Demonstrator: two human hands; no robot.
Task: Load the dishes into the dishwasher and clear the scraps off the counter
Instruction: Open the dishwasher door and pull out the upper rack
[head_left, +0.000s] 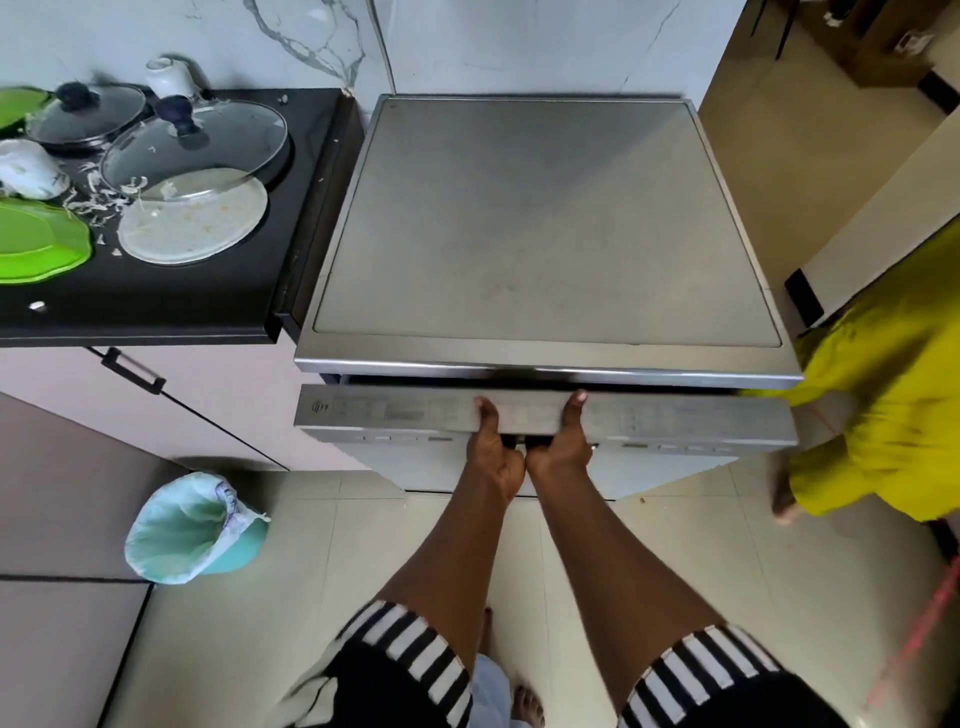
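A steel dishwasher (545, 218) stands in the middle, its door (384, 413) tilted slightly out at the top. My left hand (493, 452) and my right hand (563, 441) grip the door's top edge side by side, thumbs on top and fingers curled underneath. On the black counter (156, 306) to the left lie a round steel plate (195, 221), two glass lids (195, 140) (85, 111), two green plates (39, 241) (18, 104), two white cups (28, 169) (169, 75) and pale food scraps (98, 200).
A bin lined with a pale bag (192, 527) stands on the tiled floor at the lower left. A second person in a yellow garment (893, 395) stands close to the dishwasher's right side. A cabinet handle (132, 371) sits under the counter.
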